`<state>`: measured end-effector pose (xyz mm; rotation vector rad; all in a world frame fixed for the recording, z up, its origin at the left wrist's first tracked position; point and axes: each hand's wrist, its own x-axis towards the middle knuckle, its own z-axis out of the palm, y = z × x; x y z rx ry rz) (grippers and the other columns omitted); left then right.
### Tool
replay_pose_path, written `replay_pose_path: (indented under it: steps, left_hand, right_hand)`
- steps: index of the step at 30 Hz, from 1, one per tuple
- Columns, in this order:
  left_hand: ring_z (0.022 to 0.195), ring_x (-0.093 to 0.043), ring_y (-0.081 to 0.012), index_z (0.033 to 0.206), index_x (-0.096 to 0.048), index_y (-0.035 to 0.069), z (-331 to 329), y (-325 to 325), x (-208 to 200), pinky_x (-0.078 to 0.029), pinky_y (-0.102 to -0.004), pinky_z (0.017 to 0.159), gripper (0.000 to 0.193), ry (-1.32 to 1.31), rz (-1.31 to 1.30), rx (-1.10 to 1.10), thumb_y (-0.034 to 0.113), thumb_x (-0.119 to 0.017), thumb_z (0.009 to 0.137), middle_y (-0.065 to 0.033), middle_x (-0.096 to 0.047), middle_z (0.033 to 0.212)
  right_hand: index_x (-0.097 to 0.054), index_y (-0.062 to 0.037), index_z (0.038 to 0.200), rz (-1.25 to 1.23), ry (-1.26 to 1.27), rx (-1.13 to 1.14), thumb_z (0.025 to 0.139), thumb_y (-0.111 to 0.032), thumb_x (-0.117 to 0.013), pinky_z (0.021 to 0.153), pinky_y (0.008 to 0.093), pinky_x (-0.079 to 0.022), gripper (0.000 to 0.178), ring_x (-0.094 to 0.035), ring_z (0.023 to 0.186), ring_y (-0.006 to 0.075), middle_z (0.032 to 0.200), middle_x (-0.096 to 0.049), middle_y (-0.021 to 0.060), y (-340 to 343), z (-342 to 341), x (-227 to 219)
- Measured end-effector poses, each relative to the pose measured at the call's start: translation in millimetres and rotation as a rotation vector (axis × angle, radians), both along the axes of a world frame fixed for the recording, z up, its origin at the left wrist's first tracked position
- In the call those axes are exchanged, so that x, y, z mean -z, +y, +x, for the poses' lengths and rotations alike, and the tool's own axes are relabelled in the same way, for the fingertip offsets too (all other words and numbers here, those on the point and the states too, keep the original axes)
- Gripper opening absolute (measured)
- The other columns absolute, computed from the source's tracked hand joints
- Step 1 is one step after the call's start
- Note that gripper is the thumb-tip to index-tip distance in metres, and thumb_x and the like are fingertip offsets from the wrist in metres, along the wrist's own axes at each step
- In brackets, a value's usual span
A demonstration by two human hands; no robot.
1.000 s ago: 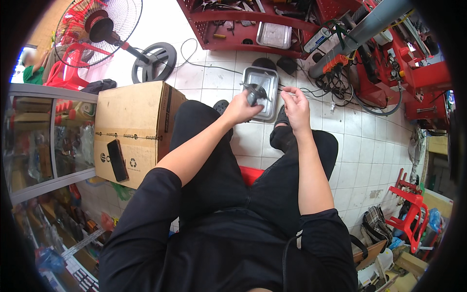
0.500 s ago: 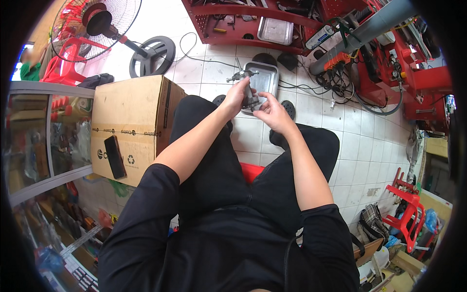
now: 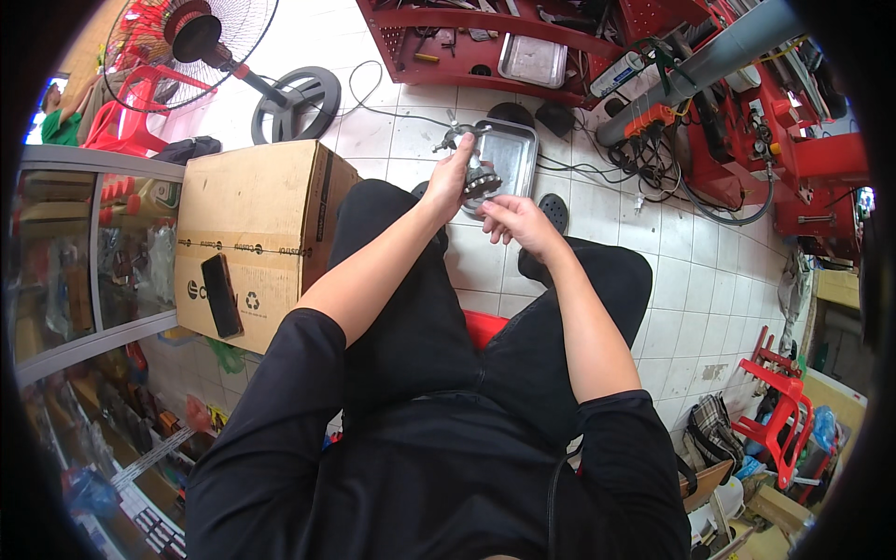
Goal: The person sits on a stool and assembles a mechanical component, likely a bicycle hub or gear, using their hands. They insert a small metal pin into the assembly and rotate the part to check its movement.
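In my left hand (image 3: 448, 175) is a grey metal mechanical part (image 3: 482, 181), its fingers wrapped round the middle. Short arms and a thin rod stick out at its far end, and a round, toothed rim shows at the near end. The part's exact kind is not clear. My right hand (image 3: 519, 222) is at the toothed end, thumb and forefinger pinched close against the rim; whether something small is between them is too fine to see. Beneath the part, a shallow metal tray (image 3: 513, 149) lies on the floor between my feet.
On my left, a cardboard box (image 3: 245, 196) carries a black phone (image 3: 220, 296), beside a glass-fronted cabinet (image 3: 56, 252). A standing fan (image 3: 198, 39) is behind it. Ahead is a red tool shelf (image 3: 448, 73). Cables (image 3: 644, 168) and red machinery (image 3: 747, 121) occupy the far right.
The metal part has been turned in my left hand, so its toothed round end now shows. My right hand has drawn slightly down and toward me, its fingers curling in.
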<state>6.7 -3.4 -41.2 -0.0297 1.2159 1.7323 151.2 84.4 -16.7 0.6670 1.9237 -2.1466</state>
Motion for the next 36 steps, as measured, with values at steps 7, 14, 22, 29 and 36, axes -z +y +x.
replay_pose_path:
  steps: [7,14,22,29,36]
  left_hand:
    - [0.075,-0.063,-0.0184,0.104,-0.054,0.001,7.1,0.9,-14.2,-0.053,-0.0301,0.063,0.052,0.128,0.061,0.089,0.051,-0.055,0.088,-0.0102,-0.061,0.089]
    - [0.071,-0.060,-0.0137,0.103,-0.051,0.000,6.3,1.7,-10.9,-0.050,-0.0265,0.063,0.048,0.351,0.040,0.095,0.045,-0.058,0.089,-0.0081,-0.060,0.085]
    - [0.073,-0.060,-0.0143,0.107,-0.050,0.000,8.7,3.4,-12.6,-0.051,-0.0286,0.066,0.042,0.371,0.045,0.065,0.039,-0.056,0.092,-0.0091,-0.061,0.088]
    - [0.080,-0.063,-0.0201,0.108,-0.049,-0.003,13.5,-0.3,-12.5,-0.053,-0.0317,0.068,0.046,0.404,0.197,0.223,0.040,-0.054,0.093,-0.0138,-0.061,0.095]
    - [0.083,-0.063,-0.0197,0.111,-0.046,-0.006,17.8,-1.2,-10.6,-0.055,-0.0323,0.071,0.043,0.386,0.184,0.277,0.030,-0.060,0.090,-0.0144,-0.062,0.098]
  right_hand:
    - [-0.062,-0.0011,0.095,-0.353,-0.023,0.028,0.095,-0.038,-0.048,0.054,0.0231,-0.044,0.039,-0.057,0.058,0.0110,0.071,-0.061,0.0040,-8.0,-1.6,-2.1]
    - [-0.057,-0.0001,0.084,0.029,0.040,0.064,0.097,-0.036,-0.043,0.054,0.0264,-0.043,0.040,-0.053,0.055,0.0125,0.065,-0.056,0.0044,-20.0,-3.8,28.9]
    - [-0.057,-0.0017,0.083,-0.037,-0.027,0.119,0.091,-0.034,-0.050,0.048,0.0262,-0.041,0.034,-0.054,0.054,0.0118,0.064,-0.055,0.0041,-20.5,-7.9,24.5]
    - [-0.059,-0.0087,0.080,-0.280,-0.191,0.019,0.084,-0.035,-0.060,0.041,0.0220,-0.037,0.027,-0.053,0.051,0.0098,0.064,-0.054,-0.0002,-16.2,-3.2,0.8]
    - [-0.048,-0.0118,0.070,-0.321,-0.221,-0.032,0.092,-0.041,-0.051,0.039,0.0230,-0.032,0.037,-0.045,0.045,0.0095,0.058,-0.046,-0.0018,-21.7,-2.1,18.3]
